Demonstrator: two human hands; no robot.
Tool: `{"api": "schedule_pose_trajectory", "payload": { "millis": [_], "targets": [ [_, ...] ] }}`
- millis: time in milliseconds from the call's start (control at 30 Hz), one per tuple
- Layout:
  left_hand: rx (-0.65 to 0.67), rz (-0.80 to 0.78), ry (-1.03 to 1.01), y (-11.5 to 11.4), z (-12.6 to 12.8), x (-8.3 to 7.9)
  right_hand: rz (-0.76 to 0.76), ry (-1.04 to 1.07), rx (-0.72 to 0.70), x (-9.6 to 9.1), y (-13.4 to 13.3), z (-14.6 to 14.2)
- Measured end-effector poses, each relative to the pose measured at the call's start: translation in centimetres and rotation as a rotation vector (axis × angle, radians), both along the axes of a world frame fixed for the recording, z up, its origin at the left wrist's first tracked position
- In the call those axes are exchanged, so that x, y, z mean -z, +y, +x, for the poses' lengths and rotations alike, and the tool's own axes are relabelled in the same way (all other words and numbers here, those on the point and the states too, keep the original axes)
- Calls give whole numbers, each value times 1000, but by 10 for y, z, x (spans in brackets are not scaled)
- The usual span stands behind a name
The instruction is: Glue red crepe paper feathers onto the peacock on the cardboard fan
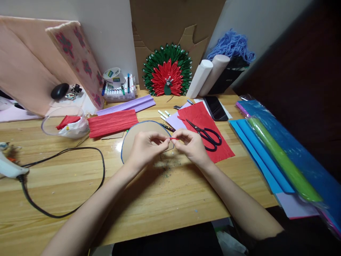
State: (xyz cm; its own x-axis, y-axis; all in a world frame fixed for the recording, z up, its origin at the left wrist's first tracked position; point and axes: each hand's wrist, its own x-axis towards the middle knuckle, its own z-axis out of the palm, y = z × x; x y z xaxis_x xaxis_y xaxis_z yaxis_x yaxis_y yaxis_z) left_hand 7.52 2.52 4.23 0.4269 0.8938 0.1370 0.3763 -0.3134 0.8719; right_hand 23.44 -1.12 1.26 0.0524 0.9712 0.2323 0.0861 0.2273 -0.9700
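you can pass over the table (160, 213) on your grip's near side; the scissors (200, 131) block just beside your right hand (191, 144), the peacock (167, 76) well beyond, the looped cable (103, 165) well left.

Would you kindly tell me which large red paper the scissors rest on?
The red sheet beside the phone: the scissors lie on it, whereas the red paper strip farther left bears none.
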Motion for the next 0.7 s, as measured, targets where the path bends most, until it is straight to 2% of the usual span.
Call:
{"api": "schedule_pose_trajectory", "payload": {
  "millis": [267, 433, 700],
  "targets": [
    [-2, 177, 235, -1, -2, -4, -21, -64, 12, 1, 0, 1],
    [-7, 143, 286, 1, -4, -3, -33, -79, 14, 5, 1, 1],
    [113, 32, 253, 9, -9, 2, -40, -145, 24, 3, 5, 5]
  ]
}}
